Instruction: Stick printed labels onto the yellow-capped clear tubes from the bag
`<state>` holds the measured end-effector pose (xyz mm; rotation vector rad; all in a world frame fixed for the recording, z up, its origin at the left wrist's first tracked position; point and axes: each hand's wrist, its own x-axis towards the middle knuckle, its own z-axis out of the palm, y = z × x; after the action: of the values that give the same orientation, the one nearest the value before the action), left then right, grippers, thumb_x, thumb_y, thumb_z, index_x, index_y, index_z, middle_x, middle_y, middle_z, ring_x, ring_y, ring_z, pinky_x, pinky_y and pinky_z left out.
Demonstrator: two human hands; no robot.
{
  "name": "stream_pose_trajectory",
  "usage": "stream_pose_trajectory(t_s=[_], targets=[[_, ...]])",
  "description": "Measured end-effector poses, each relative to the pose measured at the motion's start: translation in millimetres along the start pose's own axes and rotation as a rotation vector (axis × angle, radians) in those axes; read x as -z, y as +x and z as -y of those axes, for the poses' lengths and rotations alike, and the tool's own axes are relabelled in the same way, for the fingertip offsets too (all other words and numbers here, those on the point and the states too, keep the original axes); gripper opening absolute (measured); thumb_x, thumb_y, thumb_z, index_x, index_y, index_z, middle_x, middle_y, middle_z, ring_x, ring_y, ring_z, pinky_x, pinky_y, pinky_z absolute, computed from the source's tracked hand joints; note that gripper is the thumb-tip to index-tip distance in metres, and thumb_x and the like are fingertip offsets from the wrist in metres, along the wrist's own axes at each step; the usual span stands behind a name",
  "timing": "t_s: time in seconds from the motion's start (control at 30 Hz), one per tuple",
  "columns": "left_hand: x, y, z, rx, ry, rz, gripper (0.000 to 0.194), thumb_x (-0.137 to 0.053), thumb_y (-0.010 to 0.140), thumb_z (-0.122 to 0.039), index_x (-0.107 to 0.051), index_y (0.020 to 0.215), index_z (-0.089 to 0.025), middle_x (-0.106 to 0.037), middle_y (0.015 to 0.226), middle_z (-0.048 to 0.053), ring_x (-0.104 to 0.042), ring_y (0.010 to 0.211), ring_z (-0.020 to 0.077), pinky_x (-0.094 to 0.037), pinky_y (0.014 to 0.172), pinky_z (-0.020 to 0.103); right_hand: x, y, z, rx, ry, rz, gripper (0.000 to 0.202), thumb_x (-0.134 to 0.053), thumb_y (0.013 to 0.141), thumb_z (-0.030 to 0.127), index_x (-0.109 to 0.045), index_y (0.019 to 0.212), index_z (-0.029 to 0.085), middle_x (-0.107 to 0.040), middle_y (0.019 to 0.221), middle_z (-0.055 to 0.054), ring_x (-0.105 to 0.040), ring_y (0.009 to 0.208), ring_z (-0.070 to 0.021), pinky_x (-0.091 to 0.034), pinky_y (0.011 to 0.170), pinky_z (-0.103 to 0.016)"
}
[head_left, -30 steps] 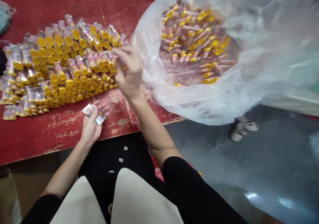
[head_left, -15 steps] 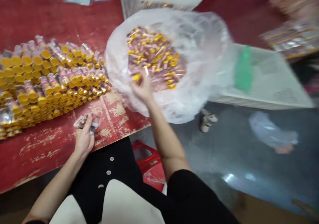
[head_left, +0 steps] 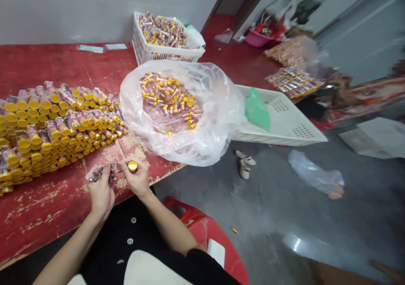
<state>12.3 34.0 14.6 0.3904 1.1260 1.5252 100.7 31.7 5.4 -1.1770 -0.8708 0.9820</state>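
Observation:
Above the front of the red table, my left hand (head_left: 101,196) is closed on a small bunch of clear printed plastic wrappers (head_left: 95,174). Close beside it, my right hand (head_left: 138,180) grips a small yellow-capped tube (head_left: 132,166), its round yellow end turned up with a pale middle. The fingertips of my right hand reach the edge of the wrappers; whether they pinch one I cannot tell. To the left lie stacked rows of clear tubes (head_left: 58,128) with yellow ends facing me. Beyond my right hand sits a large open plastic bag (head_left: 205,143) with many loose yellow-capped tubes (head_left: 172,97).
A white crate (head_left: 171,53) full of tubes stands behind the bag. To the right are a shallow white tray (head_left: 284,139) with a green sheet (head_left: 257,109), and packed bundles (head_left: 291,82). A red stool (head_left: 221,236) stands beside me. Shoes (head_left: 244,164) lie on the floor.
My right hand has come out of the plastic bag with a yellow-capped tube and moved left to my left hand. My left hand still holds the wrappers. The view has tilted up.

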Motion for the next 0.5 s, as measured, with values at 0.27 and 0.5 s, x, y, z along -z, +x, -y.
stream_pose_trajectory(t_s=[0.27, 0.5], targets=[[4.0, -3.6, -6.6, 0.071, 0.005, 0.005, 0.064, -0.094, 0.044, -0.059, -0.053, 0.072, -0.018, -0.056, 0.058, -0.009, -0.051, 0.047, 0.0044, -0.043, 0.040, 0.015, 36.6, -13.2, 21.7, 0.001, 0.273, 0.040, 0.038, -0.076, 0.079, 0.054, -0.068, 0.104, 0.026, -0.061, 0.086, 0.002, -0.060, 0.077, -0.0085, -0.055, 0.082, -0.025], [12.6, -13.7, -8.1, 0.222, 0.012, 0.081, 0.063, -0.095, 0.043, -0.057, -0.057, 0.075, -0.017, -0.061, 0.065, -0.005, -0.056, 0.053, 0.0066, -0.047, 0.046, 0.017, 38.6, -27.2, 31.3, 0.181, 0.154, -0.050, 0.041, -0.074, 0.081, 0.058, -0.068, 0.110, 0.031, -0.064, 0.100, -0.001, -0.060, 0.082, -0.0117, -0.056, 0.085, -0.030]])
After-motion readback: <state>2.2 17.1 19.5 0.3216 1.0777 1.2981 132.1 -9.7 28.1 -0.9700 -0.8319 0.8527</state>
